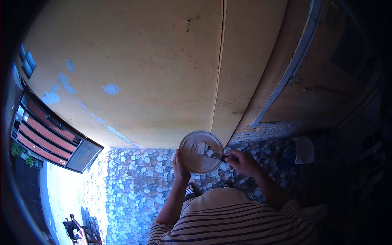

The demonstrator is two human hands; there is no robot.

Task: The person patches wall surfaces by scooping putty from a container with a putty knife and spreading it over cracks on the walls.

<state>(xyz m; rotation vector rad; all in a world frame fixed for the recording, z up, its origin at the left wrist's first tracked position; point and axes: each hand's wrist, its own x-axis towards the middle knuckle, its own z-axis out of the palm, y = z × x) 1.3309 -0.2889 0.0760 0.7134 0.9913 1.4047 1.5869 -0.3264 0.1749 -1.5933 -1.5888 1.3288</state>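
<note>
My left hand [181, 166] grips the left rim of a round, shallow pan [188, 161], held in front of my body. Inside it lies a lump of pale, putty-like paste [200, 147], and more of it is smeared over the bottom. My right hand [241, 162] is closed round the dark handle of a putty knife [211, 153]. The blade reaches over the right rim into the pan and touches the paste; its tip is partly covered by it.
Ahead rises a tan wall [155, 73] with pale patches [111, 89] and a long vertical crack [219, 61]. A pale frame strip [281, 77] stands right. The floor [134, 175] is pebble-patterned. At left are a barred window panel [53, 134] and a small chair [77, 230].
</note>
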